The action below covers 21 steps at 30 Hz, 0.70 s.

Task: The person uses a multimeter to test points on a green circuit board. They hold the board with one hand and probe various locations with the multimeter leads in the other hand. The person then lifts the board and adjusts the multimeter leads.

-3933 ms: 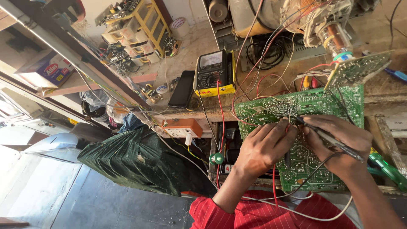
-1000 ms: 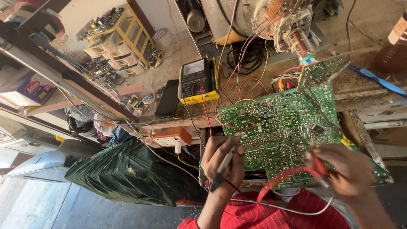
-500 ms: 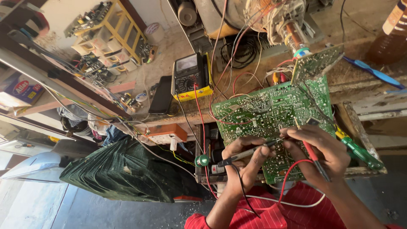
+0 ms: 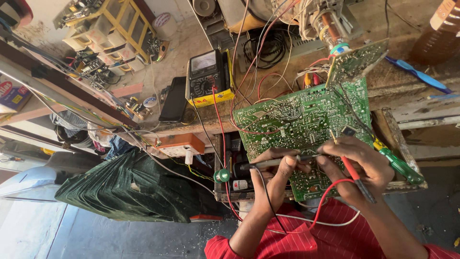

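A green circuit board (image 4: 297,120) lies solder side up at the bench's near edge. My left hand (image 4: 277,175) grips a black test probe (image 4: 268,163) that lies across the board's near edge, its tip pointing right toward my other hand. My right hand (image 4: 359,168) holds a red test probe (image 4: 352,170) with its metal tip touching the board. Red and black leads run from both probes back to a yellow-edged analogue multimeter (image 4: 209,77) behind the board.
A second small board (image 4: 357,62) on a tube neck stands behind the main board. A green-handled screwdriver (image 4: 397,165) lies at the right. An orange switch box (image 4: 179,144), a black phone (image 4: 175,100), a yellow parts rack (image 4: 112,29) and a dark green cloth bundle (image 4: 129,187) fill the left.
Both hands have shifted along the board's near edge. The black probe now lies across toward my right hand, and the red probe tip rests higher on the board.
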Each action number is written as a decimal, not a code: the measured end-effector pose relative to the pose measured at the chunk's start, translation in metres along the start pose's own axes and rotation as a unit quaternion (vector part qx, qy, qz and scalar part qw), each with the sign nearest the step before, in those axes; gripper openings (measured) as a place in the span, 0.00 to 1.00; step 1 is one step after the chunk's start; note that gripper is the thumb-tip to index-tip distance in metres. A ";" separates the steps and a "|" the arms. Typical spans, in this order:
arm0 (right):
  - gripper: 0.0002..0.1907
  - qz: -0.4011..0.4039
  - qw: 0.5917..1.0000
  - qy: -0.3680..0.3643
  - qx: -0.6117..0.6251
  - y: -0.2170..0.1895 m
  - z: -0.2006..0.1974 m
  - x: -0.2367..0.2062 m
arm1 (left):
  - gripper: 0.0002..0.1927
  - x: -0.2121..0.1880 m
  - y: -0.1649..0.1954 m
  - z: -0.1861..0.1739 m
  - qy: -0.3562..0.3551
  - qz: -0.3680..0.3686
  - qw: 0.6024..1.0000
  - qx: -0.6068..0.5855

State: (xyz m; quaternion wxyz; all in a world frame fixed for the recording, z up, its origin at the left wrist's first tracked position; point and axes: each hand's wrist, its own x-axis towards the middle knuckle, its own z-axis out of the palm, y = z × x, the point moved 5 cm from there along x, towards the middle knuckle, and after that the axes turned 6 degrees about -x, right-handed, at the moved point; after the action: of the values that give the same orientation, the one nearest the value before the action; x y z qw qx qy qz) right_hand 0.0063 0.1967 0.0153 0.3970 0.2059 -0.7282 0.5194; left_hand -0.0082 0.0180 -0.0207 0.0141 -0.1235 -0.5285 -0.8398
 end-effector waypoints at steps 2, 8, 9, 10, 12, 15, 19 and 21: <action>0.16 0.003 1.000 -0.004 0.017 -0.001 -0.001 0.005 | 0.14 0.003 0.013 0.001 0.011 0.051 0.998 0.040; 0.15 -0.006 0.999 0.036 -0.021 0.006 0.007 0.011 | 0.10 0.007 0.057 0.016 -0.006 0.390 0.804 0.450; 0.14 -0.019 0.997 0.030 -0.062 0.006 0.010 0.011 | 0.12 0.007 0.057 0.017 -0.011 0.398 0.790 0.465; 0.12 -0.034 0.994 0.025 -0.104 0.006 0.012 0.011 | 0.14 0.008 0.056 0.018 -0.016 0.407 0.776 0.481; 0.11 -0.056 0.987 0.015 -0.147 0.005 0.014 0.011 | 0.18 0.008 0.054 0.019 -0.029 0.406 0.765 0.498; 0.14 -0.069 0.985 0.003 -0.156 0.002 0.018 0.014 | 0.22 0.007 0.051 0.018 -0.050 0.388 0.768 0.507; 0.17 -0.040 0.988 -0.003 -0.150 0.000 0.022 0.019 | 0.24 0.009 0.049 0.016 -0.065 0.370 0.771 0.515; 0.18 -0.028 0.989 -0.004 -0.144 -0.001 0.023 0.020 | 0.24 0.010 0.049 0.016 -0.069 0.362 0.775 0.513</action>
State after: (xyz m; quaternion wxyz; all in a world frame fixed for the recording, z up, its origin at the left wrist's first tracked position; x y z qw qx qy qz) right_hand -0.0131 0.1777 0.0289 0.4340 0.1685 -0.7910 0.3969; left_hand -0.0072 0.0115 0.0312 0.3415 -0.3380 -0.7971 -0.3658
